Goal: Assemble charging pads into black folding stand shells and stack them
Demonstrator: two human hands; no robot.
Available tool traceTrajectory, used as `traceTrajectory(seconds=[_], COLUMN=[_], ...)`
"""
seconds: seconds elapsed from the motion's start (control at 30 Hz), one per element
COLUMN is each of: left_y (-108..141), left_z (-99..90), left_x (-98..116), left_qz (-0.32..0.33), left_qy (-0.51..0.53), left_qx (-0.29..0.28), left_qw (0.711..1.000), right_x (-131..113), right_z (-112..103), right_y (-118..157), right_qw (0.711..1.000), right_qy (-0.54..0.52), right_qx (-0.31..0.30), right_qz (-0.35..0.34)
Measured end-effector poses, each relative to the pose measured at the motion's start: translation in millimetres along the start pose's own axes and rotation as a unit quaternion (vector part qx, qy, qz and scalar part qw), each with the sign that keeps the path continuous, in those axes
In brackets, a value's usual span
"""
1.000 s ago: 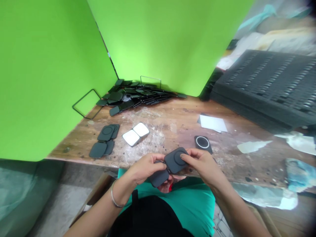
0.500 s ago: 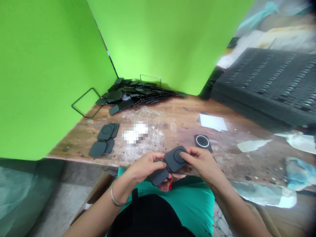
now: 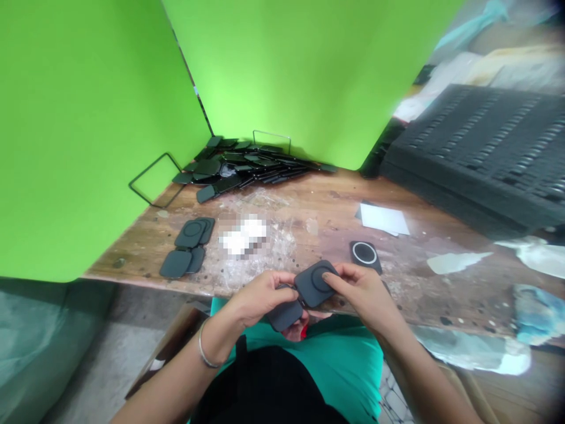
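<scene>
Near the table's front edge, both hands hold a dark grey folding wireless charger (image 3: pixel 309 290), its two hinged square panels opened out. My left hand (image 3: pixel 261 299) grips the lower left panel, thumb on top and fingers underneath. My right hand (image 3: pixel 362 287) pinches the upper right panel, its thumb on the ring marking; its other fingers are partly hidden behind. Just beyond my right hand lies a dark square pad with a white ring (image 3: pixel 365 253). To the left, several similar folding chargers (image 3: pixel 176 264) lie overlapping on the wooden table (image 3: pixel 309 200).
A heap of dark flat panels (image 3: pixel 247 165) lies against the green partition (image 3: pixel 286 70). Thin wire frames (image 3: pixel 165 204) stand by it. White cards (image 3: pixel 384 219) lie right of centre. A large black slotted foam block (image 3: pixel 477 153) occupies the right side. A pixelated white patch covers something mid-table.
The view has shifted slightly. Both hands keep nearly the same grip on the folding charger, and nothing else has visibly moved.
</scene>
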State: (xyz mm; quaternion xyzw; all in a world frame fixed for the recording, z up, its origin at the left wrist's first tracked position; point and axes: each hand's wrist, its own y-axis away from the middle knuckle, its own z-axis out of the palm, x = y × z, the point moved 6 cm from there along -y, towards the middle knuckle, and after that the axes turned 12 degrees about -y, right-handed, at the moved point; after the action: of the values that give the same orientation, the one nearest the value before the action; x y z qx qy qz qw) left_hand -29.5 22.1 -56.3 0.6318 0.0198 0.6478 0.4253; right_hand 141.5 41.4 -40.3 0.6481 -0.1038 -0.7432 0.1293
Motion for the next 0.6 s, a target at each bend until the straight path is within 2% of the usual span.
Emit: traceTrajectory(seconds=[0.33,0.6], left_y=[0,-1], left_z=[0.0,-2.7], left_x=[-1,-4], left_qz=[0.015,0.017], left_qy=[-0.003,-0.019], left_qx=[-0.004,0.026], left_qw=[1.000,0.999], right_x=[14,-3], right_z=[-5,2], right_y=[-1,5], right_qw=[0.998,0.992], right_qy=[0.040,0.088], right_qx=[0.009,0.012], right_qz=[-0.046,-0.093])
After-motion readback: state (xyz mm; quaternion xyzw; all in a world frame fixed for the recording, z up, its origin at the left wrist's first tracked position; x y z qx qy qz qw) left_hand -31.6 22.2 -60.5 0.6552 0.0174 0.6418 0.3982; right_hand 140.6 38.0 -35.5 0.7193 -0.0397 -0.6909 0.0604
